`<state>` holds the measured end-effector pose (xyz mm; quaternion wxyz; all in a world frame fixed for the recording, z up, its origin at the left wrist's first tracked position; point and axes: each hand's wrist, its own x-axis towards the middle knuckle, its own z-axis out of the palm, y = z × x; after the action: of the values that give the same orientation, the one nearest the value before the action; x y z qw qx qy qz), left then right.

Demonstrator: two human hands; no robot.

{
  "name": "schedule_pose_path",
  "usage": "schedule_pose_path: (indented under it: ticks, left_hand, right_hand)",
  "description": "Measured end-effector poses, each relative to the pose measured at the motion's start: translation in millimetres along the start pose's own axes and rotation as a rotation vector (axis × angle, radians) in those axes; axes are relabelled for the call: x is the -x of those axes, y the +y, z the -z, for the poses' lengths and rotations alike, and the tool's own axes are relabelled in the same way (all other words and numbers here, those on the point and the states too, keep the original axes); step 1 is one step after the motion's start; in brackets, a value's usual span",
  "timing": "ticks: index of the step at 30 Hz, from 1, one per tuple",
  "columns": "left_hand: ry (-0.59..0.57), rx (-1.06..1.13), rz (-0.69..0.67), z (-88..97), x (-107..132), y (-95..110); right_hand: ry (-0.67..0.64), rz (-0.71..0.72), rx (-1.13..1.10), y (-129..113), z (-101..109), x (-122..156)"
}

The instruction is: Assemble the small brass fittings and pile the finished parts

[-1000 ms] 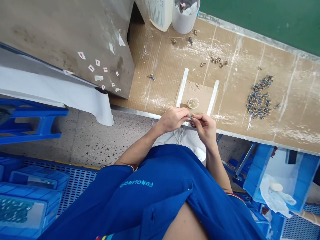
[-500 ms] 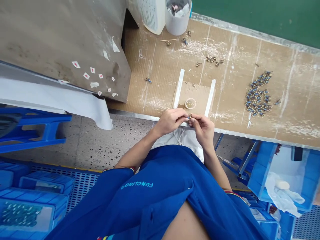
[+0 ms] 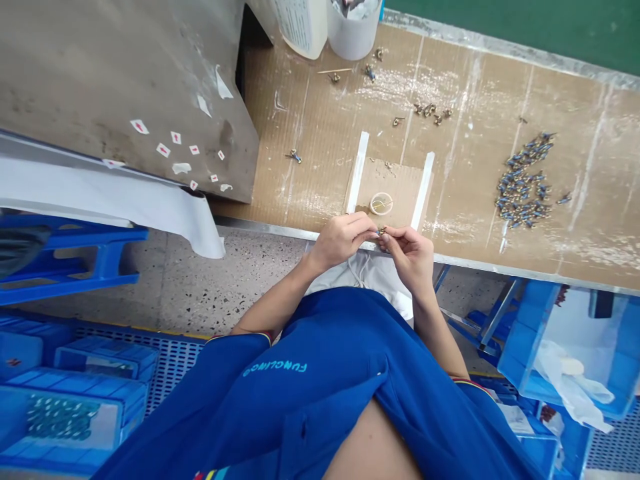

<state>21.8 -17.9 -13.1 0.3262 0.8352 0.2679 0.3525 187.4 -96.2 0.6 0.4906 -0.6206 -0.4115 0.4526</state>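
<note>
One small piece (image 3: 381, 231), held two-handed
I see left hand (image 3: 342, 239) and right hand (image 3: 411, 256) both pinching it near the cup (image 3: 380, 212).

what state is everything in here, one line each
left hand, pinching the small piece
right hand, pinching the small piece
small piece, held between both hands
cup, open, on the card
card, flat, white tape along two sides
tub, open, scraps inside
bottle, standing, top out of view
stick, lying flat
pile of pieces, loosely spread
blue bin at right, open
</note>
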Motion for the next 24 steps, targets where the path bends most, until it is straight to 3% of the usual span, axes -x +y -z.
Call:
schedule_pose_path:
  ticks: [8, 18, 24]
  left_hand:
    - [-0.034, -0.005, 0.03, 0.3, 0.0, -2.3]
    - [-0.111, 0.122, 0.164, 6.4, -2.7, 0.8]
    - [-0.183, 0.074, 0.111, 8.9, -1.0, -3.3]
  right_hand:
    - [-0.111, -0.022, 0.04, -4.4, 6.3, -7.2]
    - [-0.082, 0.091, 0.149, -1.8, -3.5, -3.1]
    - [-0.15, 0.111, 0.212, -4.6, -0.4, -5.1]
